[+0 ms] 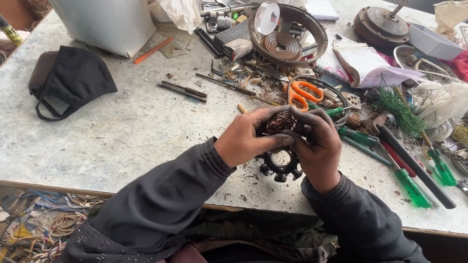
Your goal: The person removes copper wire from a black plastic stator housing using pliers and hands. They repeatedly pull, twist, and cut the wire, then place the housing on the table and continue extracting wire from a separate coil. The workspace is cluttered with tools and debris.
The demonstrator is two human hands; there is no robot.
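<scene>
Copper winding [280, 121] partly on the black stator core [280, 165], some slots bare, held above the surface's near edge by left hand [246, 141] and right hand [316, 146], both closed on it.

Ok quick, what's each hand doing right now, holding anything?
Left hand: closed on the copper-wound stator, thumb across its front.
Right hand: closed on the same stator from the other side.

Mottled grey worktable [122, 131], daylight; tangled wires [34, 226] on floor below.
</scene>
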